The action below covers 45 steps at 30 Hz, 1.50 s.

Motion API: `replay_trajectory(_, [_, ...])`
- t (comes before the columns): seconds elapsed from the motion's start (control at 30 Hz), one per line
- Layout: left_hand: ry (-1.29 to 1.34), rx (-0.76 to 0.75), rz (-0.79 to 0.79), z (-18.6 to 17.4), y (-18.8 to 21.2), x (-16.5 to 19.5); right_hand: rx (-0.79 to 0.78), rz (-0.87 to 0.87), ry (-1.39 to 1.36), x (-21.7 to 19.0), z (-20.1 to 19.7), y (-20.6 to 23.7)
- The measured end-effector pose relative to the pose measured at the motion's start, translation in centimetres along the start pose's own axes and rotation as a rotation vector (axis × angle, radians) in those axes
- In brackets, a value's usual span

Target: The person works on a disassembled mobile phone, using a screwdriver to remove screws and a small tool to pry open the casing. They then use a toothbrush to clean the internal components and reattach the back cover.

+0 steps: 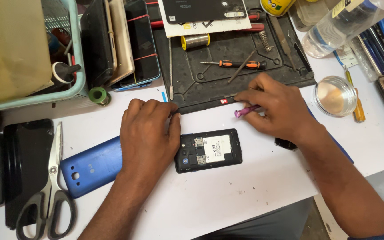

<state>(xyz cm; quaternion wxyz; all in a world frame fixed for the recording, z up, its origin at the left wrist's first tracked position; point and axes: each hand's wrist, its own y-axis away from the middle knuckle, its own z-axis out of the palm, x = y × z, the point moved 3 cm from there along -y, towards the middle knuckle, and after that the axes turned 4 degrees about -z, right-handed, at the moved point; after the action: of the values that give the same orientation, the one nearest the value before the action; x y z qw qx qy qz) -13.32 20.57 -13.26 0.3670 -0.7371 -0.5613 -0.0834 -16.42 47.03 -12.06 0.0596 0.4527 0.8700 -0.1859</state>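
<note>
Scissors (50,191) far left, then blue back cover (92,166) already off. Left hand (149,135) flat on the table, fingers together, touching the opened phone (208,150). Internals exposed, screws seemingly untouched. Right hand (274,109) clamped on a purple-tipped screwdriver (245,111), just above the phone, beside the black work mat (210,75).

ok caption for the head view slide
Left hand beside an opened phone, right hand holding a purple tool.
</note>
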Motion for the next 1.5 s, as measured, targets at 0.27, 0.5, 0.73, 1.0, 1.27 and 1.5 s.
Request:
replay_trajectory(0.27, [0.008,0.005,-0.014,-0.2,-0.1,0.2,-0.086,0.104,-0.066,0.1,-0.1,-0.5])
replay_trajectory(0.5, [0.003,0.003,-0.015,-0.2,-0.1,0.4,-0.109,0.142,-0.026,0.7,0.2,-0.1])
replay_trajectory(0.73, [-0.01,0.01,-0.021,0.0,-0.1,0.2,0.147,0.137,-0.234,3.3,-1.8,1.5])
replay_trajectory(1.0, [-0.017,-0.017,-0.038,0.0,-0.1,0.1,0.064,0.081,-0.228,3.4,-0.9,2.3])
replay_trajectory(1.27, [-0.016,-0.041,0.008,0.5,-0.5,-0.2,0.464,0.102,-0.56,4.0,-2.9,2.5])
replay_trajectory(1.5, [-0.082,0.038,0.119,0.8,-0.4,-0.2,0.388,0.576,-0.86,3.5,-0.5,5.4])
